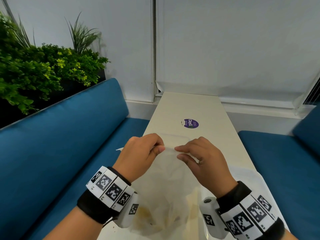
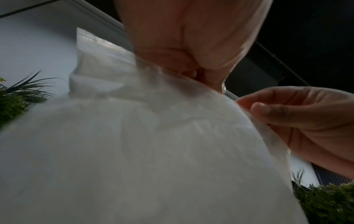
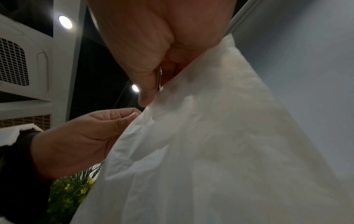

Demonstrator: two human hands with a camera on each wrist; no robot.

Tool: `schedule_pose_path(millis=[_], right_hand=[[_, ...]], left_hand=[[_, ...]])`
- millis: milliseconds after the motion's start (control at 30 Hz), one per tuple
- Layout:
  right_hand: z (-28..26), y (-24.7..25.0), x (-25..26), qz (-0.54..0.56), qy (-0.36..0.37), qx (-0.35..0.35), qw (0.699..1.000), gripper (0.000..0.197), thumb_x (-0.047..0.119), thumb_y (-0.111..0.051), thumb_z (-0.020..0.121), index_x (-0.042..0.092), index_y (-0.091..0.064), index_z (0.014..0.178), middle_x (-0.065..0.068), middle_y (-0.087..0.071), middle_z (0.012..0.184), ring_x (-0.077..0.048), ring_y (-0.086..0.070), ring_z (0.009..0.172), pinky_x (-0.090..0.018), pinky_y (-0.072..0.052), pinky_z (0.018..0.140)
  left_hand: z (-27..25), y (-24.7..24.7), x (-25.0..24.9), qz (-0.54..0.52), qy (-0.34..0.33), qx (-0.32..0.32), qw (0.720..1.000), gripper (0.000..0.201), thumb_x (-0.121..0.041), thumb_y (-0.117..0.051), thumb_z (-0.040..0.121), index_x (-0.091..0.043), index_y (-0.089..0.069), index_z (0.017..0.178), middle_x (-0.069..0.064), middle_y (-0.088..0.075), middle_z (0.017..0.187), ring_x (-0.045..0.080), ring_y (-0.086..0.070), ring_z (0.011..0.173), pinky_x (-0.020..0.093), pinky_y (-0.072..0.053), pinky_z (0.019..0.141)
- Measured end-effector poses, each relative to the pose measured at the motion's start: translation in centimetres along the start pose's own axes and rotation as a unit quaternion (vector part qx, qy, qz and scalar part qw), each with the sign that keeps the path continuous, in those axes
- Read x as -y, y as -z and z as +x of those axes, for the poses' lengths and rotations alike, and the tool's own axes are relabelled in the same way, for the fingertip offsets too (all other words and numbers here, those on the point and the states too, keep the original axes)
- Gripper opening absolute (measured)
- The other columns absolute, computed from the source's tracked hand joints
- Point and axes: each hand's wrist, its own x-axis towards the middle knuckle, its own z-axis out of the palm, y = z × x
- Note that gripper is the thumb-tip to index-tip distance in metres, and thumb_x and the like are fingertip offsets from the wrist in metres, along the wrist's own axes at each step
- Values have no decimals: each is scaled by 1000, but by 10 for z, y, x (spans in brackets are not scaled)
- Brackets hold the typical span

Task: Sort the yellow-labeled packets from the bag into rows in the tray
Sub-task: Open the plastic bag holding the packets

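A translucent plastic bag (image 1: 166,193) hangs over the white table (image 1: 190,104), held up by its top edge. My left hand (image 1: 160,147) pinches that edge on the left and my right hand (image 1: 178,152) pinches it on the right, the fingertips a short gap apart. Yellowish packets (image 1: 145,213) show faintly through the bag's lower part. A clear tray (image 1: 181,136) lies just beyond my hands, mostly hidden by them. In the left wrist view the bag (image 2: 134,151) fills the frame under my left hand (image 2: 201,75). In the right wrist view my right hand (image 3: 157,84) nips the bag (image 3: 210,151).
A purple round sticker (image 1: 191,123) is on the table beyond the tray. Blue bench seats (image 1: 60,144) run along both sides, with plants (image 1: 43,70) behind the left one. A translucent sheet or lid (image 1: 251,179) lies at the table's right near side.
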Motion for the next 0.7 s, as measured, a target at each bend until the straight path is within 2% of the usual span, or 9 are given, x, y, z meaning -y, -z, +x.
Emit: schedule_pose_path(millis=[100, 167, 233, 267, 367, 433, 500, 600, 700], right_hand=[[10, 3, 2, -4, -18, 3, 1000, 15, 28, -58, 81, 18, -69, 78, 6, -63, 73, -7, -43, 73, -21, -38, 63], [12, -1, 3, -17, -29, 21, 999, 8, 22, -59, 78, 18, -64, 73, 7, -60, 70, -7, -42, 71, -21, -37, 62], [9, -6, 4, -54, -28, 34, 998, 15, 23, -50, 79, 19, -62, 71, 8, -59, 66, -7, -47, 67, -17, -38, 55], [7, -7, 4, -71, -30, 38, 996, 19, 23, -45, 79, 20, -61, 70, 9, -59, 65, -9, -51, 64, -16, -39, 52], [1, -10, 4, -67, -34, 44, 996, 21, 26, -42, 79, 22, -61, 70, 11, -60, 65, -7, -49, 64, -14, -38, 54], [-2, -13, 6, -44, -13, 59, 997, 21, 31, -47, 80, 21, -65, 76, 10, -63, 71, -5, -48, 70, -14, -38, 59], [-4, -16, 10, -54, 5, 60, 997, 21, 32, -50, 79, 22, -68, 77, 9, -64, 75, -8, -53, 70, -17, -42, 57], [-6, -20, 13, -72, -16, 47, 996, 18, 32, -53, 78, 22, -65, 69, 10, -61, 71, -9, -53, 66, -17, -41, 53], [-5, -20, 13, -115, -26, 79, 990, 13, 30, -61, 72, 23, -59, 61, 11, -56, 62, -11, -54, 56, -20, -41, 41]], left_hand=[[2, 4, -10, 75, -13, -35, 996, 27, -36, -48, 91, -16, -60, 76, -15, -41, 49, 6, -31, 40, 7, -14, 46], [4, 5, -12, 82, -33, -18, 996, 40, -46, -39, 90, -17, -59, 71, -10, -46, 43, 9, -35, 32, 6, -9, 45], [-2, -1, -6, 74, -38, 7, 997, 49, -56, -31, 90, -20, -58, 71, -9, -50, 42, 8, -41, 32, 3, -8, 46], [-7, -4, -4, 62, -28, 19, 998, 46, -57, -34, 88, -22, -58, 72, -10, -51, 43, 7, -43, 33, 2, -8, 47], [-16, -8, 1, 30, 10, 8, 999, 31, -52, -44, 83, -27, -59, 75, -14, -57, 51, 2, -49, 41, 0, -15, 48], [-16, -9, -1, 15, 8, 5, 1000, 26, -47, -49, 83, -26, -60, 74, -15, -60, 61, 4, -52, 57, 1, -19, 51], [-15, -11, -3, -6, 0, -6, 1000, 17, -39, -58, 81, -23, -61, 74, -14, -60, 67, 6, -50, 72, 5, -25, 53], [-16, -13, -5, -16, 3, -3, 1000, 11, -33, -62, 79, -23, -60, 75, -13, -60, 69, 5, -50, 69, 11, -33, 53], [-20, -8, 0, 7, 6, 11, 1000, 8, -33, -62, 77, -27, -58, 73, -14, -60, 68, 5, -50, 69, 18, -38, 51]])
